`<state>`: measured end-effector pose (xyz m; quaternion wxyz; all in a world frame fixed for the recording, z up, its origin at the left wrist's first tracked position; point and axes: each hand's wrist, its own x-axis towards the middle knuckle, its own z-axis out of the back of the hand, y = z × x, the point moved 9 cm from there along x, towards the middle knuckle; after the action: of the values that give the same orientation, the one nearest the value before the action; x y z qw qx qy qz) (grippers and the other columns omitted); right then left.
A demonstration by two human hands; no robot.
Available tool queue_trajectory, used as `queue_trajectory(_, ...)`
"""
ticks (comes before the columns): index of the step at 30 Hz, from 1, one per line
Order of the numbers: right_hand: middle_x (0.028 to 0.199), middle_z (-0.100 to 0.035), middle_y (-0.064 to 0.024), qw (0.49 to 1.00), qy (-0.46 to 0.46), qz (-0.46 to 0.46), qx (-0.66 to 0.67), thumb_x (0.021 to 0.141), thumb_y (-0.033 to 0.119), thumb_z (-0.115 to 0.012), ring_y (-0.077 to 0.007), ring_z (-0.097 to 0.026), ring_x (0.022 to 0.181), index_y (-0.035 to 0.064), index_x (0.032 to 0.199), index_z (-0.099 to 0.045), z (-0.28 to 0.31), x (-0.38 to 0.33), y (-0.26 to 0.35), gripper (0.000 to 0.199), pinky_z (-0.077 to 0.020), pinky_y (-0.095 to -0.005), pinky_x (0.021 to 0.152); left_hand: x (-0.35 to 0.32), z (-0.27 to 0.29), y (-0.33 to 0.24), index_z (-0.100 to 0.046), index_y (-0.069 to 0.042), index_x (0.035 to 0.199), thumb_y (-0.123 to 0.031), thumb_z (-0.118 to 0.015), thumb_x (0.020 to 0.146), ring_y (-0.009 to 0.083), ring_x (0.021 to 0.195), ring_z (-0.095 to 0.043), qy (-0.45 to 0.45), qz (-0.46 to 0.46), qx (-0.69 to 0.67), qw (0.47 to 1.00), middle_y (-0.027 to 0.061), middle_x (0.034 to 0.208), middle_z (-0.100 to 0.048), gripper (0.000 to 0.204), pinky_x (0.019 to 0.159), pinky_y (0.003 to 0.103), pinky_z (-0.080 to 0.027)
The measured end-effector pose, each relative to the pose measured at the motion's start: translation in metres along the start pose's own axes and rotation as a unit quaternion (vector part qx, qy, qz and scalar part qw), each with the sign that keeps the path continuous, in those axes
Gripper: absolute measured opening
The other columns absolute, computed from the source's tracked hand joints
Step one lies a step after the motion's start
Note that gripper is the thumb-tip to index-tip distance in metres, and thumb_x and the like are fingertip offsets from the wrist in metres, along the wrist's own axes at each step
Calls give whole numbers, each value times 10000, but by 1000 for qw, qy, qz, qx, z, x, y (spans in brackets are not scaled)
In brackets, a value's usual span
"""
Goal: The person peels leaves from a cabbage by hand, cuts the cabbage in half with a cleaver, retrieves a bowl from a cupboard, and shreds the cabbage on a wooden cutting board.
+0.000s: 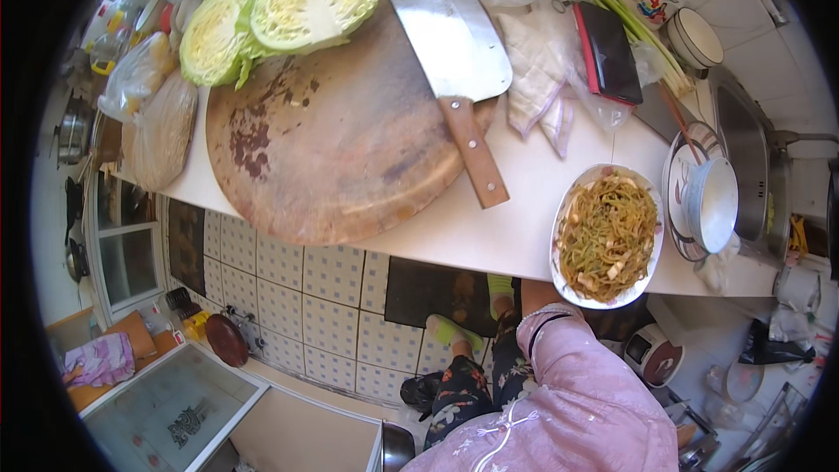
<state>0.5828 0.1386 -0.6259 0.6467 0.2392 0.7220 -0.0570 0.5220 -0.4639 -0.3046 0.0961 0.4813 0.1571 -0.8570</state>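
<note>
White rims the plate [612, 301] of shredded food [610, 236] at the front of the counter [524, 232], beside a pink sleeve [549, 345]. Both hands are hidden; I cannot tell whether the fingers grip anything. A cleaver [459, 70] lies partly on the chopping board [341, 149].

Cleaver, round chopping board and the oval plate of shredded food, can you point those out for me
Cleaver [458, 65]: head view, on the broad metal blade.
Round chopping board [341, 140]: head view, on the bare wooden top.
Oval plate [641, 281]: head view, on the white rim at lower right.
</note>
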Motion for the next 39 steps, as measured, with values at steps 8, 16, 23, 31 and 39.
queue_trajectory(8, 1107, -716, -135, 859, 28, 117, -497, 975, 173, -575, -223, -689, 933, 34, 1172, -619, -9, -93, 49, 246, -556, -376, 862, -38, 86, 42, -706, -30, 900, -226, -754, 775, 254, 791, -683, -6, -44, 65, 997, 149, 837, -717, 237, 730, 391, -517)
queue_trajectory(16, 1048, -732, -126, 903, 205, 232, -299, 935, 113, -592, -167, -715, 857, 11, 1281, -562, 47, -358, 69, 362, -495, -230, 724, -34, 122, -9, -703, -34, 895, -251, -751, 781, 261, 785, -679, 3, -125, 115, 986, 151, 830, -713, 250, 715, 396, -512)
queue_trajectory(23, 1082, -718, -101, 928, 184, 220, -240, 1058, 212, -452, -148, -711, 871, 74, 1312, -494, -2, -429, 140, 293, -486, -243, 680, -27, 140, -74, -700, -37, 890, -273, -748, 786, 268, 780, -676, -31, -204, 124, 971, 154, 825, -708, 263, 702, 400, -507)
queue_trajectory(31, 1044, -737, -95, 921, 216, 200, -256, 958, 242, -597, -233, -743, 881, 68, 1172, -629, -52, -409, 152, 278, -549, -322, 709, -61, 159, -77, -696, -40, 885, -299, -745, 792, 275, 773, -672, -129, -245, 73, 958, 156, 818, -704, 279, 687, 405, -502)
queue_trajectory(39, 996, -710, -111, 882, 141, 296, -338, 932, 25, -509, -255, -747, 693, 52, 1209, -537, -53, -382, 177, 280, -499, -287, 470, -95, 135, -54, -688, -44, 856, -322, -750, 775, 297, 751, -681, -159, -238, 17, 958, 151, 778, -696, 296, 666, 410, -504)
